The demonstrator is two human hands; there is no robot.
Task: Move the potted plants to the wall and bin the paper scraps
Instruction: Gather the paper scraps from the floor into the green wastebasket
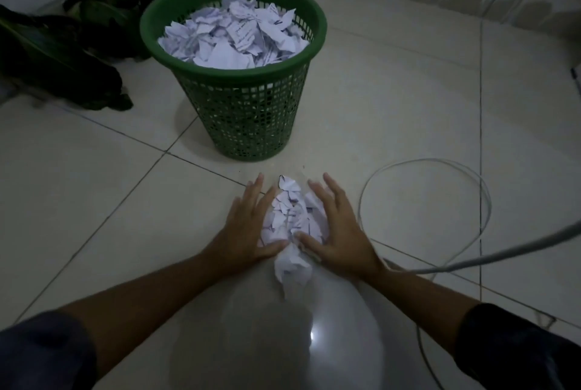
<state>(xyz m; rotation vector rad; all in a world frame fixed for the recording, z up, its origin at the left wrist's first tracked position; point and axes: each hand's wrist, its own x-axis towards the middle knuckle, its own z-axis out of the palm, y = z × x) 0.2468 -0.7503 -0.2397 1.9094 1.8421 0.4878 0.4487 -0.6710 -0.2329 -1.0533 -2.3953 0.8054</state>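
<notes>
both hands are down on the floor tiles, cupped round a small heap of paper scraps (290, 216). the left hand (246, 226) lies flat with its fingers straight and together, its inner edge pressed against the left side of the heap, thumb tucked in at the near end. the right hand (338, 226) mirrors it on the other side, fingers spread a little and laid straight along the heap, thumb reaching in toward the left thumb. neither hand is clenched and neither has lifted anything; the scraps sit on the floor between the two palms, with one crumpled piece spilling out toward the person just behind the thumbs. dark sleeves show at the bottom corners.

just beyond the fingertips stands a green mesh bin (248, 106), upright on the tiles and heaped to the rim with more torn white paper (232, 35). behind and to the left of the bin, against the wall, are the dark broad leaves of the potted plants (59, 53); the pots themselves i cannot make out in the gloom. to the right of the hands a pale cable (424, 166) loops over the floor (110, 188), well apart from the bin, and a thicker grey cord crosses it near the right wrist.
</notes>
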